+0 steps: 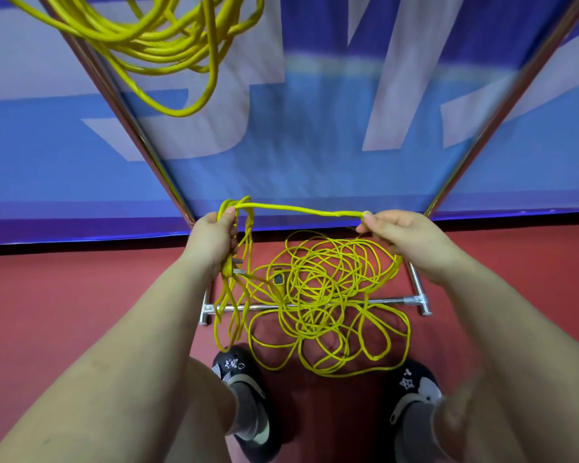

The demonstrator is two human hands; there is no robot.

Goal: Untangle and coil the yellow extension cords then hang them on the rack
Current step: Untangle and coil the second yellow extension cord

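A tangled yellow extension cord [328,295] lies in a loose heap on the red floor over the rack's base bar. My left hand [213,238] grips a few hanging loops of it, with the plug [233,265] dangling just below the hand. My right hand [401,235] pinches the cord, and a taut stretch [301,210] runs straight between the two hands. A socket block [278,279] rests in the heap. Another yellow cord [154,38], coiled, hangs at the upper left of the metal rack [131,128].
The rack's two chrome poles slant up to the left and right [502,111], and its base bar [398,299] crosses the floor under the heap. A blue banner with white letters [315,128] stands behind. My two dark shoes [244,389] stand just before the heap.
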